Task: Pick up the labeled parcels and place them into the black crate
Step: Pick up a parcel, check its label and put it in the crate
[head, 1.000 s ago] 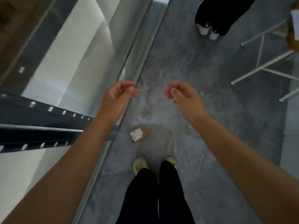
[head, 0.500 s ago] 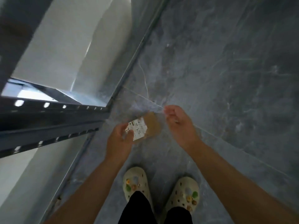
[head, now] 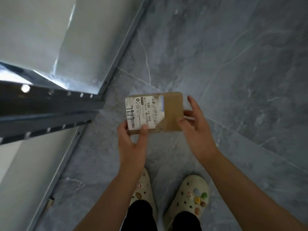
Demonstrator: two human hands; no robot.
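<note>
A small flat brown cardboard parcel (head: pixel 171 112) with a white shipping label on its left half is held above the grey floor in front of me. My left hand (head: pixel 131 144) grips its lower left corner, thumb pressed on the label. My right hand (head: pixel 196 129) holds its right edge, thumb on top and fingers spread behind it. The black crate is not in view.
A dark metal shelf beam with holes (head: pixel 46 110) juts in from the left, with a grey upright post (head: pixel 123 45) running along white shelf panels. Grey marble-patterned floor (head: pixel 233 64) spreads to the right. My feet in cream clogs (head: pixel 191 195) stand directly below.
The parcel lay on the floor by my feet a second ago. Both hands reached down, took hold of it and lifted it; it is now much closer to the camera.
</note>
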